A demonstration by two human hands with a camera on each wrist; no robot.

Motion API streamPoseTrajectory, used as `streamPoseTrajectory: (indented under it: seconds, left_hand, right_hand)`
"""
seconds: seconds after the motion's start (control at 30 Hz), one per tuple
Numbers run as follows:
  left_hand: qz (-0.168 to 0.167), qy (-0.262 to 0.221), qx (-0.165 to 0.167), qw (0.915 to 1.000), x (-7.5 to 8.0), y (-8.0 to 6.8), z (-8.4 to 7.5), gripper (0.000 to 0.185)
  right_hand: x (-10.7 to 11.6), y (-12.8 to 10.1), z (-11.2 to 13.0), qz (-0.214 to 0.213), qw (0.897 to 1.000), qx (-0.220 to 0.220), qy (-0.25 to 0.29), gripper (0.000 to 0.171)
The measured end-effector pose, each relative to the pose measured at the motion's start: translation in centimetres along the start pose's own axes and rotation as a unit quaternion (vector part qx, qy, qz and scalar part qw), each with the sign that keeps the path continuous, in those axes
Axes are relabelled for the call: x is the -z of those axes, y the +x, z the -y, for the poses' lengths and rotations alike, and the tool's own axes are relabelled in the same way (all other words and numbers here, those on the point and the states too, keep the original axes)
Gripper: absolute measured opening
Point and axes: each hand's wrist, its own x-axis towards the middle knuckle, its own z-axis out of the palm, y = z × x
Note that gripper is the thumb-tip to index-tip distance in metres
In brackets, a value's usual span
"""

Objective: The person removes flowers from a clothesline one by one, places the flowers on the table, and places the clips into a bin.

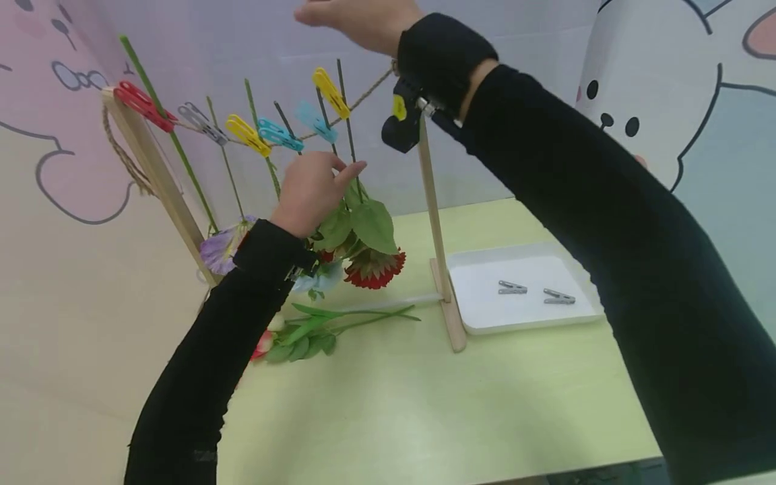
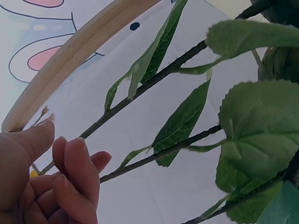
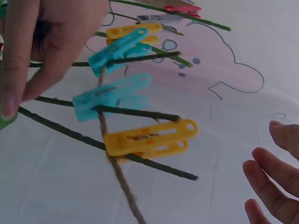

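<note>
Several flowers hang head down from a twine line (image 1: 374, 87), their stems clipped by coloured clothespins. My left hand (image 1: 310, 192) is beside the stems on the right, below a blue clothespin (image 1: 280, 135), its thumb spread from loosely bent fingers. In the left wrist view a leafy stem (image 2: 154, 79) passes behind its fingertips; nothing is visibly gripped. Higher up, my right hand (image 1: 364, 23) is above the line with relaxed fingers and holds nothing. Nearest to it is a yellow clothespin (image 3: 149, 137) on the rightmost stem. A red flower (image 1: 374, 269) hangs below the left hand.
A wooden stand (image 1: 432, 202) carries the line. On the right, a white tray (image 1: 479, 320) contains two grey clothespins (image 1: 559, 297). Loose flowers with green stems (image 1: 376, 320) lie on the pale table (image 1: 412, 404) below the line. Cartoon-printed cloth (image 1: 515, 101) hangs behind.
</note>
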Motion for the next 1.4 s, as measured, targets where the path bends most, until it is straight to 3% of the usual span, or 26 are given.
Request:
streamPoseTrajectory:
  seconds: [0.3,0.67,1.07,1.4]
  left_hand:
    - [0.014,-0.053,0.037,0.9978,-1.9,0.4,0.0,0.033]
    - [0.003,-0.06,0.012,0.9981,-1.8,0.1,0.2,0.034]
    - [-0.002,-0.079,0.02,0.9967,-1.9,0.0,0.3,0.036]
    - [0.009,-0.086,0.011,0.9962,-2.2,0.2,0.2,0.037]
  right_hand:
    - [-2.2,0.1,0.2,0.045,0.996,-0.026,-0.071,0.045]
    - [-2.4,0.2,0.1,0.079,0.994,-0.058,-0.052,0.039]
    - [-3.3,0.0,0.0,0.02,0.995,-0.085,-0.039,0.038]
    - [-3.2,0.3,-0.6,-0.051,0.995,-0.079,-0.015,0.036]
